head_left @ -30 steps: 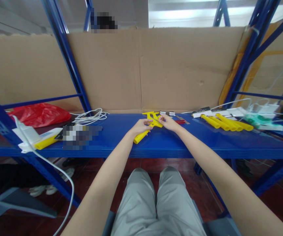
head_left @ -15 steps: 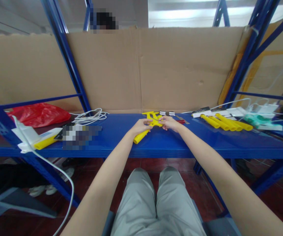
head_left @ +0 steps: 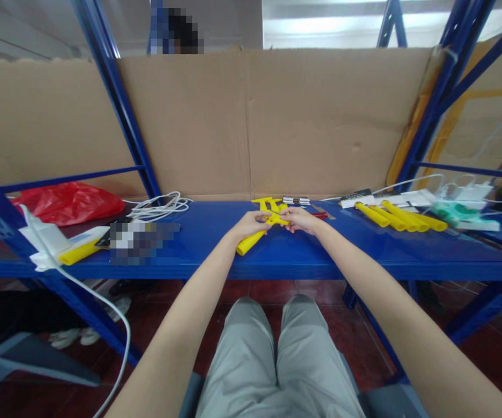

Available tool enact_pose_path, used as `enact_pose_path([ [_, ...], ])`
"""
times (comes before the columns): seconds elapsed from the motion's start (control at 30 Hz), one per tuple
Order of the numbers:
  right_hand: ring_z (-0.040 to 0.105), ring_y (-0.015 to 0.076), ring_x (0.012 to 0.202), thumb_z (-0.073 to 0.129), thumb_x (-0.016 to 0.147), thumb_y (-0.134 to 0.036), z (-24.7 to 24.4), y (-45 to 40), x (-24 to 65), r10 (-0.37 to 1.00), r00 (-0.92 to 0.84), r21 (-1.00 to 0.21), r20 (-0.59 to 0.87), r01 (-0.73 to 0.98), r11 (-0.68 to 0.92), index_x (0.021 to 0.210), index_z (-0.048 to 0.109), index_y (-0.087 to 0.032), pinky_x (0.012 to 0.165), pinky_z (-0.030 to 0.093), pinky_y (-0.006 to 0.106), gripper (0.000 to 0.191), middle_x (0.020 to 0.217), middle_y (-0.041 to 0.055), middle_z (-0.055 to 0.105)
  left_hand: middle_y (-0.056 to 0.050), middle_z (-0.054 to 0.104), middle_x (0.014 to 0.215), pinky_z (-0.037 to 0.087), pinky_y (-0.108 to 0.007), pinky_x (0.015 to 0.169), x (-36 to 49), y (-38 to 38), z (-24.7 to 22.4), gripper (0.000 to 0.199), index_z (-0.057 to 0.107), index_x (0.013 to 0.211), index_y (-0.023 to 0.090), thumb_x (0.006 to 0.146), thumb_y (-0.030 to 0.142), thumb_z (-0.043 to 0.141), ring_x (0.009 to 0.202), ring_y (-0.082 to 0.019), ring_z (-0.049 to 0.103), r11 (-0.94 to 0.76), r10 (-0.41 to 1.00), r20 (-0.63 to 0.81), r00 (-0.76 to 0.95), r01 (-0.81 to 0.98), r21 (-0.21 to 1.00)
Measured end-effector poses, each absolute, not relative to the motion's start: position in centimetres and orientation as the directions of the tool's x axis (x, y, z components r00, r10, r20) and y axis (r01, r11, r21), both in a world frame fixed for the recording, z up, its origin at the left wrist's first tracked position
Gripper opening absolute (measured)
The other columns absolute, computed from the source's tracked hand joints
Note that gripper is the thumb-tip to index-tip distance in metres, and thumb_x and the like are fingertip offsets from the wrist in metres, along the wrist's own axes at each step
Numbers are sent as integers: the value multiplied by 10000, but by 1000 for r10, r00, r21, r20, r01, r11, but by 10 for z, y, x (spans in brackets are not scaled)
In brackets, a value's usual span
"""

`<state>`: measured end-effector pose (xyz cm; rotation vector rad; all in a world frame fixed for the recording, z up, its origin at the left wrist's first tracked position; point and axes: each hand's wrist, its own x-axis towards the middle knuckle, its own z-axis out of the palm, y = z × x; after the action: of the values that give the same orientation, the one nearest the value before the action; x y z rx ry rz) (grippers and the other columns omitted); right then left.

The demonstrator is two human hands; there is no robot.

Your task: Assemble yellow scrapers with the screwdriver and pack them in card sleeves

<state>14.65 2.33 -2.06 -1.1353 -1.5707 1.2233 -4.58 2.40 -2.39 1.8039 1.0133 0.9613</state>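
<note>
A yellow plastic piece (head_left: 251, 241) with a thick tube-like handle and a branched head lies between my hands, low over the blue tabletop. Its handle slants toward the front left. My left hand (head_left: 253, 223) is closed around it where handle and head meet. At the right side of the head, my right hand (head_left: 297, 219) pinches with bent fingers; any small part between them cannot be made out. More yellow plastic parts (head_left: 265, 201) are just behind my hands. A red-handled tool (head_left: 319, 215) is close to the right hand, partly hidden by it.
Several yellow tubes (head_left: 393, 218) rest at the right, near white power strips and a pale green object (head_left: 464, 216). Coiled white cable (head_left: 164, 204) and a red plastic bag (head_left: 70, 203) are at the left. A cardboard wall (head_left: 246, 122) stands behind the blue table (head_left: 207, 238).
My right hand has shifted very slightly at the head of the yellow piece. The left hand keeps its hold. Behind the cardboard, a person's head has moved a little left.
</note>
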Motion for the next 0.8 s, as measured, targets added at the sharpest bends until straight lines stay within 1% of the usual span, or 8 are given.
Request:
enact_pose_path([
  [0.17,505,88,422,589,806,-123,-19,23,147,971,-233,-982,48,166,88,831,518,-197,379,407,179,106,573,-3,610,-105,659,974,525,-277,634,-46,26,-26,469,620,1133,85,670,73,699,565,-80,597,-333,895,219,389,255,908],
  [0.27,509,86,419,544,821,-79,-16,19,146,977,-210,-983,21,174,58,832,503,-194,383,407,175,123,560,-11,601,-104,657,985,517,-266,636,-46,27,-26,471,624,1132,89,668,92,702,582,-82,595,-340,892,220,395,266,902],
  [0.4,511,77,414,492,829,-35,-13,15,144,978,-207,-980,-1,193,39,834,495,-185,391,407,162,151,537,-22,586,-98,656,996,503,-278,673,-45,26,-26,474,623,1151,99,682,132,688,625,-103,599,-375,883,216,417,348,859],
  [0.47,514,76,412,475,830,-21,-13,16,144,977,-213,-979,-3,201,41,848,498,-182,394,404,157,164,520,-28,576,-91,657,984,492,-289,712,-45,24,-24,529,599,1201,108,685,173,696,682,-126,608,-418,867,225,445,400,816],
  [0.53,516,81,408,452,839,-19,-15,19,145,977,-213,-977,-4,208,42,868,501,-180,395,402,159,170,505,-30,567,-78,661,972,476,-296,755,-45,22,-20,632,533,1290,135,687,216,702,754,-149,610,-485,832,237,501,451,749],
  [0.6,514,87,402,432,854,-31,-17,21,145,976,-219,-976,-7,214,41,882,509,-174,395,404,165,165,498,-25,565,-60,667,994,459,-294,790,-44,18,-14,710,458,1360,180,693,232,696,826,-167,608,-564,785,227,577,514,646],
  [0.67,515,89,403,432,853,-35,-17,22,145,972,-235,-976,-7,215,45,888,522,-169,400,406,169,164,502,-19,570,-49,658,1093,444,-287,825,-43,14,-8,700,445,1371,226,709,214,671,917,-188,604,-635,741,196,642,576,515],
  [0.8,527,88,419,456,823,-7,-14,18,144,973,-231,-978,-15,205,33,878,524,-174,403,396,165,189,536,-12,597,-52,597,1262,396,-270,913,-38,5,3,604,498,1334,244,747,153,605,1072,-215,574,-701,708,129,694,671,241],
])
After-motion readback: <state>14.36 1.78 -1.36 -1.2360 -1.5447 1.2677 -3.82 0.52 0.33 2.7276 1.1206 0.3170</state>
